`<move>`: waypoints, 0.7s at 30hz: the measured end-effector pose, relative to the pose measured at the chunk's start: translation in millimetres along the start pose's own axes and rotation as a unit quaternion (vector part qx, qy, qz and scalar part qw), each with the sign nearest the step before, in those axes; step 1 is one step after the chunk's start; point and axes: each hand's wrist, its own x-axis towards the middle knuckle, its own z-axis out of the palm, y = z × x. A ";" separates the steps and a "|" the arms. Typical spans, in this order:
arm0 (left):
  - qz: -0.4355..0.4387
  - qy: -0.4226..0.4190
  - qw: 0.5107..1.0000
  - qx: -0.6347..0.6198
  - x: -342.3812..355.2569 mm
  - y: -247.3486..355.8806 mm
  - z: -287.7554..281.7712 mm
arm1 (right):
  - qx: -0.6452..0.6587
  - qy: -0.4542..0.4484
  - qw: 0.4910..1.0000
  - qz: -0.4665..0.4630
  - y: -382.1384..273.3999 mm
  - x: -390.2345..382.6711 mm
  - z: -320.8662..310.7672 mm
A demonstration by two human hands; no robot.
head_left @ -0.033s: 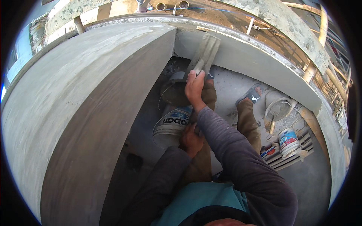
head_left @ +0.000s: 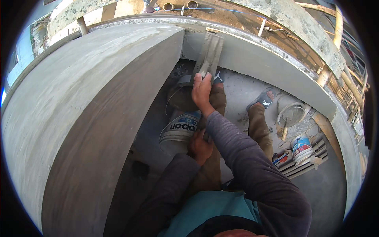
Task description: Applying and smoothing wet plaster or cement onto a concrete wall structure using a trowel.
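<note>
My right hand (head_left: 202,91) grips the handle of a long, mortar-smeared plastering trowel (head_left: 212,49). The blade lies at the low grey wall (head_left: 260,59) ahead, by its inner corner with the plastered ledge on the left; whether it touches all along, I cannot tell. My left hand (head_left: 200,149) is closed by my left knee, next to a white-and-blue bucket (head_left: 179,136) lying tilted. Something dark shows at its fingers, too hidden to name. Partly behind my right hand sits a dark round bucket (head_left: 182,98) with a wire handle.
The wide plastered ledge (head_left: 90,79) fills the left side. On the right are a round pan (head_left: 293,114) with a wooden-handled tool (head_left: 285,132), a small paint pail (head_left: 302,148) and a stack of strips (head_left: 308,168). Beyond the wall runs a rail (head_left: 292,23).
My right hand has brought the trowel slightly to the left along the wall, its blade now more upright in the picture. My left hand stays where it was.
</note>
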 end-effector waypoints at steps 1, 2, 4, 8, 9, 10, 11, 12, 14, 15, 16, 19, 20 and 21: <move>0.001 -0.001 1.000 -0.001 0.4 2.8 -0.1 | -0.001 0.001 1.000 0.000 -2.9 1.8 1.5; -0.005 -0.016 1.000 -0.001 0.6 4.7 0.0 | -0.030 -0.015 0.999 -0.020 -5.8 3.8 3.0; -0.016 -0.027 1.000 0.003 1.6 3.8 -4.4 | -0.034 -0.057 0.998 0.002 -24.5 5.8 11.2; -0.042 -0.069 0.996 0.028 2.7 2.8 1.6 | -0.060 -0.057 0.997 -0.007 -40.2 16.1 22.8; -0.035 -0.067 0.996 0.038 2.3 -2.4 4.5 | -0.060 -0.059 0.996 -0.007 -43.8 15.6 24.8; -0.037 -0.066 0.996 0.038 3.1 -8.3 9.5 | -0.062 -0.044 0.997 -0.001 -47.4 15.4 25.7; -0.031 -0.063 0.996 0.052 4.5 -13.9 14.5 | -0.064 -0.030 0.997 0.005 -50.8 15.4 25.3; -0.026 -0.059 0.996 0.066 5.1 -11.7 11.3 | -0.064 -0.032 0.997 0.005 -47.5 15.6 23.8; -0.035 -0.036 0.998 0.042 -1.8 -2.4 8.1 | -0.056 0.026 0.998 0.013 -37.9 19.3 10.0; -0.039 -0.011 0.999 0.018 -1.3 5.2 2.6 | -0.044 0.028 0.998 0.033 -31.3 22.1 -0.7; -0.030 -0.012 0.999 0.014 0.3 12.4 5.3 | -0.028 0.055 0.997 0.037 -8.3 33.4 -15.1; -0.012 0.042 0.999 -0.002 -1.4 5.8 4.2 | 0.072 0.095 0.982 0.146 10.6 34.7 -54.3; 0.002 0.057 0.998 -0.005 -2.0 10.9 3.4 | 0.051 0.140 0.982 0.117 21.2 40.4 -70.5; 0.011 0.068 0.998 -0.001 -1.8 10.7 4.3 | 0.050 0.140 0.982 0.116 24.3 39.5 -77.3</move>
